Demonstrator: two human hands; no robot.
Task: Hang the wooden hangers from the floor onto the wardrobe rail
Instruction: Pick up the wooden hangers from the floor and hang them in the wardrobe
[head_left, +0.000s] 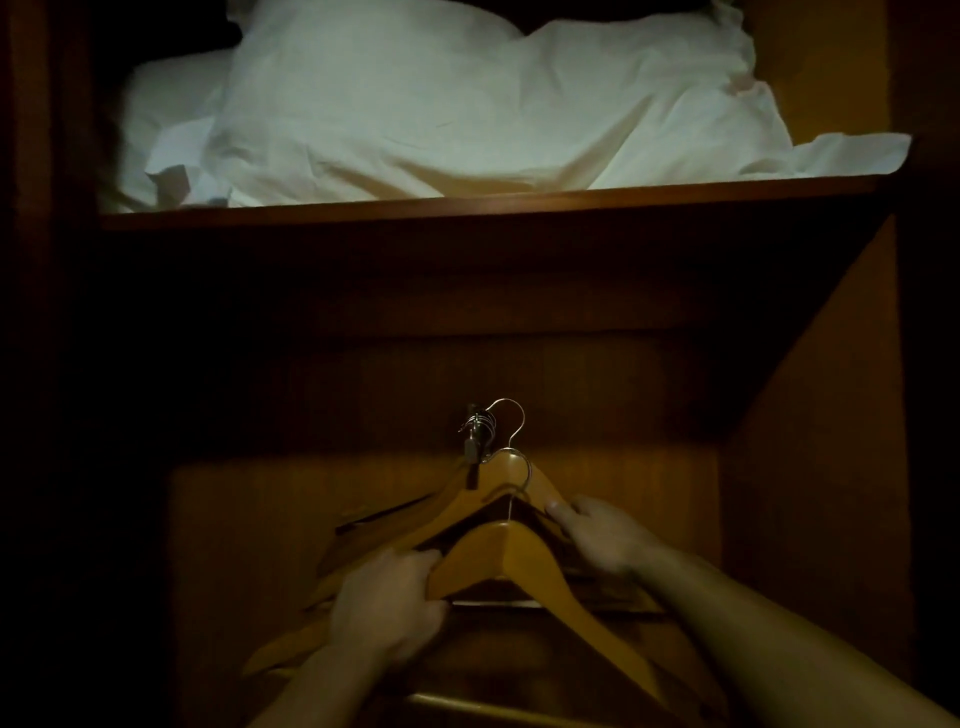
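Inside a dark wooden wardrobe, several wooden hangers hang by silver hooks from a short metal rail fitting (475, 434) under the shelf. My left hand (387, 608) grips the left arm of the nearest wooden hanger (511, 558), which sits lower than the rest. Its wire hook (519, 486) rises toward the rail. My right hand (597, 535) holds the right arm of a second wooden hanger (511, 467) just behind it. Whether the nearest hook sits on the rail I cannot tell. More hangers (363, 525) fan out to the left in shadow.
A wooden shelf (467, 205) crosses the wardrobe above the rail, loaded with white pillows (441, 104). The wardrobe's right side panel (810, 467) stands close to my right forearm. The left side is in deep shadow.
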